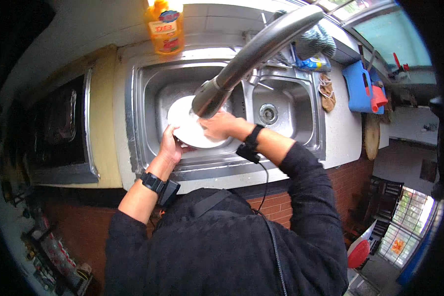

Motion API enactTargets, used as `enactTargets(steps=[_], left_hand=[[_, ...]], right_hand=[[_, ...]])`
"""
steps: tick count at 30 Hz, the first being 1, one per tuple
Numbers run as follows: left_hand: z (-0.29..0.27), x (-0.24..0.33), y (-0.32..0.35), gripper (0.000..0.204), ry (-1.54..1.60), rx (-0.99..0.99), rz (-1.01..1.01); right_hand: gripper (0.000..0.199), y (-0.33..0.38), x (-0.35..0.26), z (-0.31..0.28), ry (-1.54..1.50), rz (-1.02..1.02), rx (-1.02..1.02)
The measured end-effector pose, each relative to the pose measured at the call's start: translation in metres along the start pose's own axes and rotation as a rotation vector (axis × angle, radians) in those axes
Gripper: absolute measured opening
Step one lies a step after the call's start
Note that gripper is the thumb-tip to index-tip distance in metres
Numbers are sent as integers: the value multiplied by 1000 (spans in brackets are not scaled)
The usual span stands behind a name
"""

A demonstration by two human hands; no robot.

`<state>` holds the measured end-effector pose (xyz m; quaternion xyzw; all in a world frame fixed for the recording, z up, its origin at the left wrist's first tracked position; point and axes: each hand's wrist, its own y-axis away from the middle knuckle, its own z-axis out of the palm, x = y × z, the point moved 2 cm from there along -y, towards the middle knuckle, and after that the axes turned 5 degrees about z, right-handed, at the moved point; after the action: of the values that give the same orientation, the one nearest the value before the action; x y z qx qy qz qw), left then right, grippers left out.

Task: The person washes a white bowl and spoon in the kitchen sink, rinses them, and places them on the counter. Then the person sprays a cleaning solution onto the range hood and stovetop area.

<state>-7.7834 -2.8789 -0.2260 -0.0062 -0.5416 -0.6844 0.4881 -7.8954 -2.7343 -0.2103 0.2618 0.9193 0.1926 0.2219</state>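
Note:
A round white plate (190,134) is held tilted over the left sink basin (155,93), beneath the metal faucet (232,74). My left hand (169,146) grips its lower left rim, thumb on top and fingers underneath. Across the plate's inner face lies my right hand (218,124), with its fingers bent and close together. The faucet head covers part of that hand, and glare washes out the plate's surface. Whether something small is between the right fingers and the plate cannot be made out.
A yellow-orange detergent bottle (166,32) stands behind the left basin. To the right is a smaller basin (286,106) with a drain. A brown scrubber (326,93), a blue-and-white packet (313,63) and a blue plastic container (358,86) sit farther right. A dark stovetop (59,128) is at left.

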Motion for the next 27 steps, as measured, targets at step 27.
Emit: enactTargets(steps=[27], left_hand=[[19,30,-14,96,81,-239,-143]], right_hand=[[33,40,15,-12,-1221,152,77]])
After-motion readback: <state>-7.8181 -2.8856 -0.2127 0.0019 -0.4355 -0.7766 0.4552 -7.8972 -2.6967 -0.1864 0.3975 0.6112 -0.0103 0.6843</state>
